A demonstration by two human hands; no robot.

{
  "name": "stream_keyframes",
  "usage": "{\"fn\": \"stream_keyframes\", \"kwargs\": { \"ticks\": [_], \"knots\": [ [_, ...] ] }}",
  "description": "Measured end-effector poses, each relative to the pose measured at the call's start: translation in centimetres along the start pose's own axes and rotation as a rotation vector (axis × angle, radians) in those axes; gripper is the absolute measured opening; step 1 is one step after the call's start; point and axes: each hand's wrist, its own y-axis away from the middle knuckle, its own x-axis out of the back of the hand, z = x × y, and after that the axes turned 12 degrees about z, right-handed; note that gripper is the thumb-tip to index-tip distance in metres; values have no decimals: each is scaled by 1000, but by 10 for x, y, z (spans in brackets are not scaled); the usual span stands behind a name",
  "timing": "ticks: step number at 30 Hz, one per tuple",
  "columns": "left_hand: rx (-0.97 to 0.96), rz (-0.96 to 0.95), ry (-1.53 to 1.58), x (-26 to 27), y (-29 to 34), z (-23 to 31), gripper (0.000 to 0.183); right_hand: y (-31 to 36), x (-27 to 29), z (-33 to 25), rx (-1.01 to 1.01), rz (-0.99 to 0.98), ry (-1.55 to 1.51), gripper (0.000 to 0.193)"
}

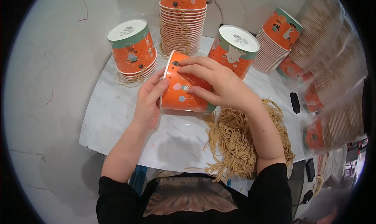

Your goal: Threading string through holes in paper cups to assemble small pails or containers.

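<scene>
An orange paper bucket [175, 101] with a white rim, a green base band and printed cartoon figures lies tilted on its side above the table, its rim toward the left. My left hand [148, 98] grips it at the rim, thumb on the outer wall, other fingers mostly hidden behind. Across the outer wall lies my right hand [213, 80], its curved fingers and thumb pressed on the paper, which looks dented there. Whether a cord end sits under those fingertips cannot be seen. Below my right forearm, a heap of tan cords [235, 145] lies at the table's near right.
Upside-down bucket stacks stand behind: a short one [133, 53] at left, a tall one [183, 32] with cords hanging on it, and two [231, 57] [274, 44] at right. Plastic-wrapped bucket stacks [333, 79] fill the right side. A black object [295, 102] lies by the table's [105, 118] right edge.
</scene>
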Motion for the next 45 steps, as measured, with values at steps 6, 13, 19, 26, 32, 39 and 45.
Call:
{"fn": "stream_keyframes", "kwargs": {
  "ticks": [6, 13, 19, 26, 32, 39, 45],
  "knots": [
    [-43, 14, 1, 2, -2, -1, 30, 0, -1, -1, 8, -1, 12, 37],
    [-36, 23, 37, 14, -8, -7, 17, -1, 1, -4, -100, -74, 0, 42],
    [44, 373, 181, 14, -16, -2, 9, 0, -2, -4, -82, -49, 5, 41],
    [-75, 283, -87, 4, -12, -4, 14, -1, 14, -21, 30, 59, 270, 20],
    [-153, 444, -60, 12, -18, -6, 25, 7, 62, -54, -191, -113, 337, 13],
    [-160, 239, 0, 6, -6, 1, 31, 62, 72, -21, -438, -454, 505, 15],
    [-207, 66, -4, 3, 2, -6, 27, 84, 59, -1, -475, -488, 489, 12]
  ]
}}
